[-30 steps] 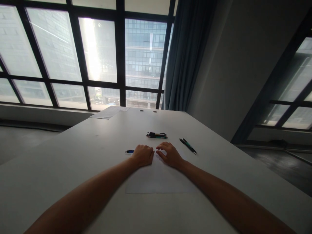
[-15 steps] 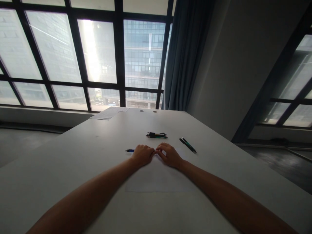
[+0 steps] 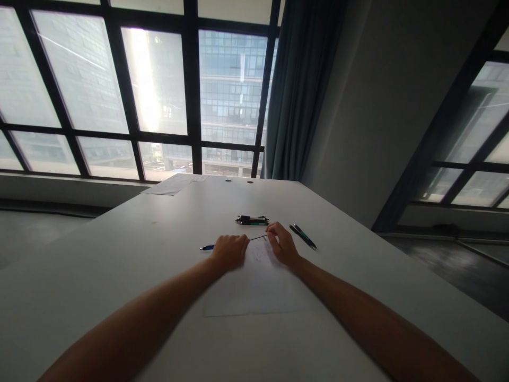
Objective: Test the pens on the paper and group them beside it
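Note:
My left hand is closed around a pen whose blue-and-black end sticks out on its left side. From the right side of that hand a thin dark rod, which looks like a pen refill, reaches across to my right hand. The fingertips of my right hand pinch the rod's far end. Most of the pen is hidden inside my left hand. Both hands are over a white sheet of paper with faint marks near its top.
Several dark pens lie together just beyond my hands. Two more pens rest side by side at the right. Papers lie at the far left of the white table, and two round dark fittings sit near its far edge.
My hands were nearly touching and are now apart. My right hand has moved right and slightly away from me, and the thin refill now shows between them.

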Demonstrator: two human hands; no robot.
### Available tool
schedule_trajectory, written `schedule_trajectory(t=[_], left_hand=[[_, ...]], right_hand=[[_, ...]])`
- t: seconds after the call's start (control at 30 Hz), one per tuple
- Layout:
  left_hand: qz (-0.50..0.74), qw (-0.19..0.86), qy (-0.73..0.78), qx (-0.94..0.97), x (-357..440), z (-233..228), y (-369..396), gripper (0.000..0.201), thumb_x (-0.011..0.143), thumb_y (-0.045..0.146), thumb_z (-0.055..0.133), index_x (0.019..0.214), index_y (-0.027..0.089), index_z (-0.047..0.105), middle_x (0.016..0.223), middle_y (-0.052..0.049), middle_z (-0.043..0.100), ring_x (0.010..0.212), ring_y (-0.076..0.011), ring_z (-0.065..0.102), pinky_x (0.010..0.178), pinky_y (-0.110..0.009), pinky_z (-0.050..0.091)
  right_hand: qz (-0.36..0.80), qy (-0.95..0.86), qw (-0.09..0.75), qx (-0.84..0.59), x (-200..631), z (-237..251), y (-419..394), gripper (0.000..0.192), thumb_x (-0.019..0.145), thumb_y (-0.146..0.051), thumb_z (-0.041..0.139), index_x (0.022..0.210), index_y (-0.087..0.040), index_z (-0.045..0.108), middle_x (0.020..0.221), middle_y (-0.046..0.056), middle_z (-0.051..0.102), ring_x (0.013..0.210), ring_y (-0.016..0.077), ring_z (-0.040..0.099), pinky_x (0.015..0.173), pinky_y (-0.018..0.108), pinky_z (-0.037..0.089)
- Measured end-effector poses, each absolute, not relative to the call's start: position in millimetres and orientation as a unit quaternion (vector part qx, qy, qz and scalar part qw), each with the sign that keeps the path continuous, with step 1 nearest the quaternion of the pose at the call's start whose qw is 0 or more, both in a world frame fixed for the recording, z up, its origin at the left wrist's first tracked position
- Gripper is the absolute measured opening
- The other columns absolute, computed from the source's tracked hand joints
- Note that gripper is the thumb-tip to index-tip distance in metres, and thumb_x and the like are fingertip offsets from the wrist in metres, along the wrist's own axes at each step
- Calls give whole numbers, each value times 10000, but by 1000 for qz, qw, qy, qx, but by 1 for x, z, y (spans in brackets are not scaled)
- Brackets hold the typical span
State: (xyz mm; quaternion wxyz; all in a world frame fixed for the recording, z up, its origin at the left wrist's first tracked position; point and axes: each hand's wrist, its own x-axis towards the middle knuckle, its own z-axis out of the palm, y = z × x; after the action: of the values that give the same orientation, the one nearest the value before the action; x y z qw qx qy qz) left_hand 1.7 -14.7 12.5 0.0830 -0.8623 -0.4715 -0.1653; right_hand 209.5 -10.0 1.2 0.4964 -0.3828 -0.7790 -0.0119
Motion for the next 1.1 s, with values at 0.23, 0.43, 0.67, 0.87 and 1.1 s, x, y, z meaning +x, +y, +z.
schedule_trajectory(t=[0.23,0.43,0.67,0.87,1.1], left_hand=[[-217,83,-476,-848,-2,6,-6,334,995,336,288,1009,211,597,955,-45,709,750,-204,663,611,-281,413],[-304,77,-454,-834,-7,6,-5,308,995,353,327,1012,235,611,982,-19,688,810,-160,645,613,-240,390],[-348,92,-418,-834,-8,2,-1,310,988,360,381,924,213,646,879,-13,684,748,-135,628,591,-222,367],[-343,96,-430,-830,-9,1,1,297,983,353,404,926,222,664,879,-8,686,757,-139,635,580,-227,355],[-326,83,-442,-831,-9,2,1,301,988,349,394,973,229,670,922,-16,685,783,-144,634,605,-226,381]], right_hand=[[-3,-717,539,-443,216,-9,1,168,954,-336,364,933,-237,498,904,37,599,746,172,556,709,309,456],[-21,-720,493,-489,214,-10,2,106,900,-264,414,919,-223,510,875,28,612,738,174,567,689,302,444],[-3,-717,500,-485,214,-7,1,161,923,-312,381,925,-217,510,850,31,603,755,181,573,712,309,445],[5,-726,502,-470,214,-6,-1,214,951,-367,348,924,-223,504,843,34,603,758,182,576,711,306,446],[-5,-732,491,-472,215,-7,-1,260,962,-397,339,898,-214,511,829,45,619,748,186,578,711,313,445]])
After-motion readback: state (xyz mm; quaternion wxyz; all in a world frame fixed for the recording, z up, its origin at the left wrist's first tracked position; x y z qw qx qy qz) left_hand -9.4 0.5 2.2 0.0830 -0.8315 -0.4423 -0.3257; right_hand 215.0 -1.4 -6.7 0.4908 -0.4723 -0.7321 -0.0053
